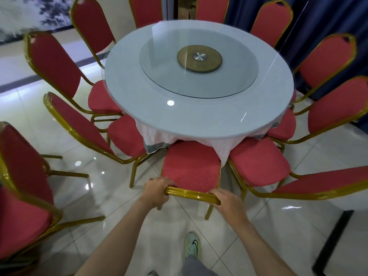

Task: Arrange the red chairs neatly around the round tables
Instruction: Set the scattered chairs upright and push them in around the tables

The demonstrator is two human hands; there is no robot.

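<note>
Red gold-framed chair [191,168] gripped at top rail [191,194] by left hand [159,191] and right hand [229,202]; push evenly, square to white round counter [199,120].

The round table [199,120] sits at centre frame, white-topped, with a glass turntable [199,80] on it. Red chairs [258,162] with gold frames ring it, seats pointing in, most tucked partly under its rim. The near chair [191,168], lower centre, stands upright with its seat front under the table edge, its top rail gripped by the left hand [159,190] and right hand [229,202]. The left chair [22,166] stands apart at the frame's left edge.
</note>
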